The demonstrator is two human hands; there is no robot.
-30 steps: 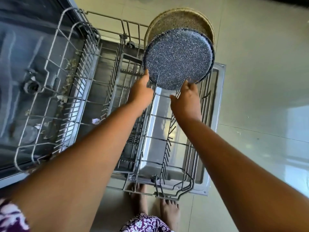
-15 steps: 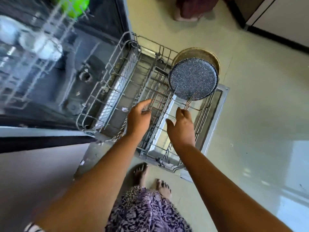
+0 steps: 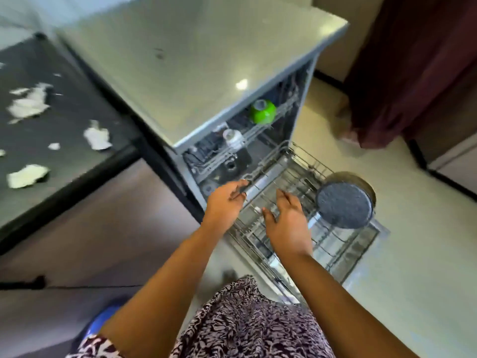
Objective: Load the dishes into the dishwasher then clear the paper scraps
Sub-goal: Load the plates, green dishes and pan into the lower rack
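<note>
A speckled dark grey plate (image 3: 344, 205) stands upright in the pulled-out lower rack (image 3: 289, 177) of the open dishwasher (image 3: 196, 81). Behind it stands a tan plate (image 3: 361, 178), mostly hidden. My left hand (image 3: 225, 205) hovers open over the rack's near left corner, holding nothing. Beside it, my right hand (image 3: 289, 223) is open above the rack's middle, well apart from the plates. A green cup (image 3: 262, 111) and a white cup (image 3: 233, 137) sit in the upper rack. White paper scraps (image 3: 96, 136) lie scattered on the dark counter (image 3: 64, 104) at the left.
The open dishwasher door (image 3: 361, 257) lies flat over the pale tiled floor. A dark red curtain (image 3: 413, 68) hangs at the right. A blue object (image 3: 103, 321) shows low on the left by my patterned clothing.
Both hands let go of the speckled plate and drew back toward me. The view rose and swung left, bringing the dishwasher top, the counter and the paper scraps into sight.
</note>
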